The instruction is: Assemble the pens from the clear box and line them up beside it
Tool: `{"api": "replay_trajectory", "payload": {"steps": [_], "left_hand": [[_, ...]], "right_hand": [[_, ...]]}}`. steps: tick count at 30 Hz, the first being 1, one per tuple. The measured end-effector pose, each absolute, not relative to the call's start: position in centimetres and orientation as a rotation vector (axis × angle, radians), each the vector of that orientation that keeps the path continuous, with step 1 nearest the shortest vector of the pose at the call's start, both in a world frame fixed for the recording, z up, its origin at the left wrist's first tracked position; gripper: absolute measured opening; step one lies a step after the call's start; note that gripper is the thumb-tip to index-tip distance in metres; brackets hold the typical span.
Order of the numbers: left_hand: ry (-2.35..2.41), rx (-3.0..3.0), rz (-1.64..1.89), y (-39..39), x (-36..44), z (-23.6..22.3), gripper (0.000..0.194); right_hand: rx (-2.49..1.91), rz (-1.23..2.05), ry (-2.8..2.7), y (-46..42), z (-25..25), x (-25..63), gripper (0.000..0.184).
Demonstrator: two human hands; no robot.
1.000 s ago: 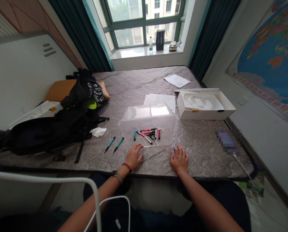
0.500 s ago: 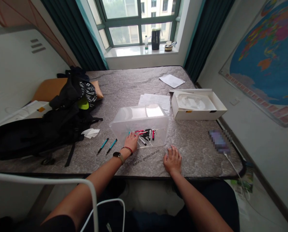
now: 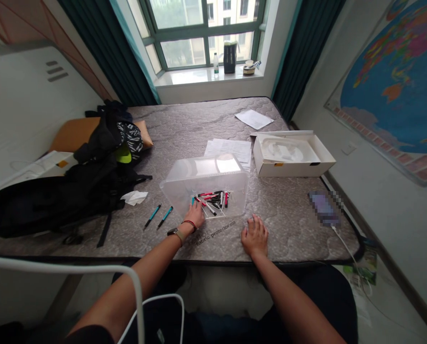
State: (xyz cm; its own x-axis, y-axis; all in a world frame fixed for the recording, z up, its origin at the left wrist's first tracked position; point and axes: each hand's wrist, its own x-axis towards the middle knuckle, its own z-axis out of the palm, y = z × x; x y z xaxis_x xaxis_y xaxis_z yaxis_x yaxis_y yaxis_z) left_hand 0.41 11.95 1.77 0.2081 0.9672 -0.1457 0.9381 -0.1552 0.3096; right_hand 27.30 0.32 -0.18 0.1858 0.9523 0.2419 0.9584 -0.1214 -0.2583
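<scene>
Clear plastic bin (image 3: 179, 191) under left fingers (image 3: 194, 210), loosely spread.

The phone (image 3: 324, 209) by the right edge of the mattress (image 3: 281, 234) is pixelated beyond reading, the small pens (image 3: 213, 201) in the clear box (image 3: 176, 190) are too tiny and tangled to tell apart, the picture's left edge cuts off the black backpack (image 3: 37, 203), and its top right corner cuts off the wall map (image 3: 396, 81)

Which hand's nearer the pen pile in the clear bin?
Left. The left hand has its fingertips at the near end of the pen pile; the right hand rests on the mattress, farther off, outside the clear bin.
</scene>
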Motion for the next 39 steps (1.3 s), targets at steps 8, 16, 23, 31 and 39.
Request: {"api": "replay_trajectory", "payload": {"steps": [8,16,23,31,39], "left_hand": [[1.807,2.118,-0.004,11.3,0.5,3.5,0.038],[1.822,2.102,0.031,9.2,0.1,5.1,0.039],[1.799,2.188,0.052,9.3,-0.2,5.3,0.048],[1.712,2.343,-0.213,9.8,-0.7,6.7,0.029],[1.569,2.38,0.194,10.0,-0.1,8.7,0.014]], "right_hand": [[-2.109,-0.038,-1.806,0.3,-0.1,27.3,0.04],[-2.105,-0.061,-1.805,0.3,-0.1,27.2,0.04],[-2.125,-0.057,-1.814,0.3,0.0,27.2,0.04],[-2.14,-0.046,-1.821,0.3,0.1,27.2,0.04],[-2.138,-0.052,-1.811,0.3,-0.2,27.2,0.04]]}}
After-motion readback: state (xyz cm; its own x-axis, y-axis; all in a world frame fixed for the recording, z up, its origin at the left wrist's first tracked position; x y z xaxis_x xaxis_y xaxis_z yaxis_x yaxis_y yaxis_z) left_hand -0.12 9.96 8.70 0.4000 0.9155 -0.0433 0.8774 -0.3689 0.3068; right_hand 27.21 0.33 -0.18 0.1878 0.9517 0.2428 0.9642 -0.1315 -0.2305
